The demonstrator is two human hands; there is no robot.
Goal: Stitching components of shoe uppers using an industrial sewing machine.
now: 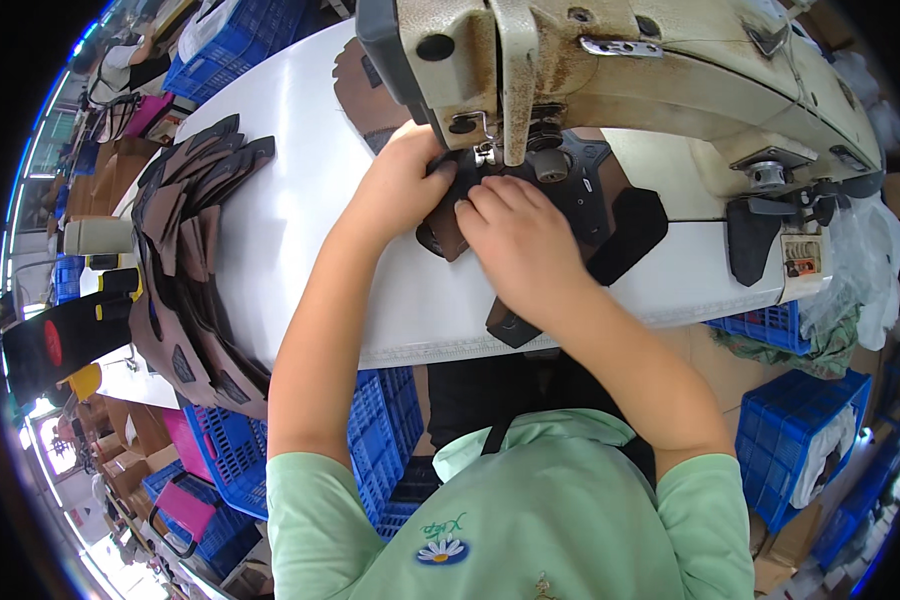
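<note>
A sewing machine (530, 75) with a worn cream head stands over the white table, its presser foot (485, 155) down by a brown and black shoe upper (445, 230). My left hand (400, 185) grips the upper at the left of the foot, thumb bent inward, its other fingers partly hidden behind the machine head. Close in front of the needle area, my right hand (520, 240) has its fingers curled and pressed onto the same upper. Dark parts of the work spread to the right beneath the machine head and past my right wrist.
A heap of brown and black upper pieces (185, 260) lies along the table's left side. Another brown piece (365, 95) rests behind my left hand. Blue crates (800, 440) stand at the right and below the table. Clear plastic bags (855, 260) hang at the right end.
</note>
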